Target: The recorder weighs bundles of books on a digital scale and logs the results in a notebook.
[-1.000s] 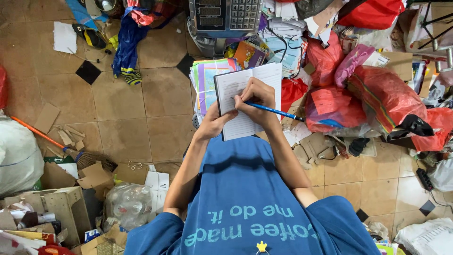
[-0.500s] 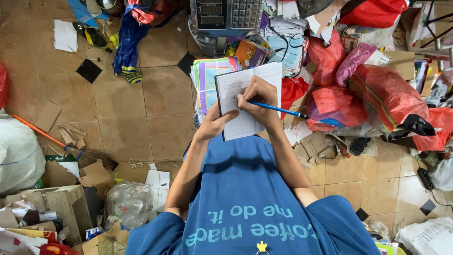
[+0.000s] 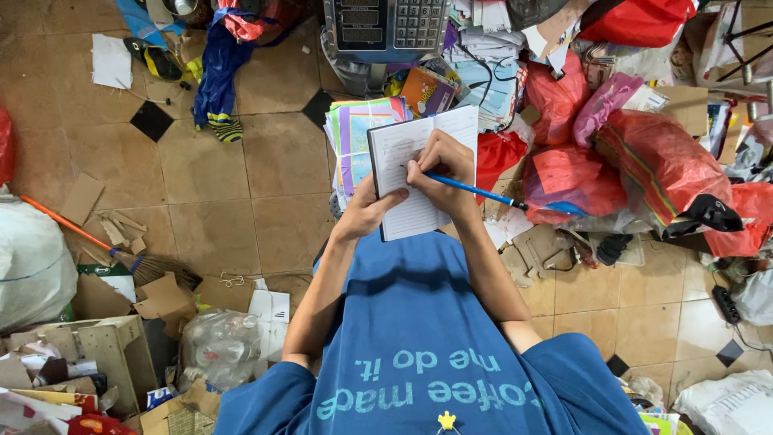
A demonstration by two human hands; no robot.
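Observation:
An open lined notebook (image 3: 411,145) is held up in front of my chest. My left hand (image 3: 366,211) grips its lower left edge from below. Over the right part of the page, my right hand (image 3: 441,165) is closed around a blue pen (image 3: 475,191), whose tip rests on the paper. The pen's far end sticks out to the right. Under the notebook lies a stack of colourful books (image 3: 354,137) on the floor. My blue shirt fills the lower middle of the view.
A grey weighing scale with a keypad (image 3: 386,24) stands at the top. Red plastic bags (image 3: 644,161) and paper piles crowd the right. Cardboard scraps (image 3: 165,298), a broom (image 3: 88,238), a white sack (image 3: 32,266) and a bag of bottles (image 3: 221,346) lie left on the tiled floor.
My right hand and the pen have shifted very slightly over the page. The notebook and my left hand stay where they were.

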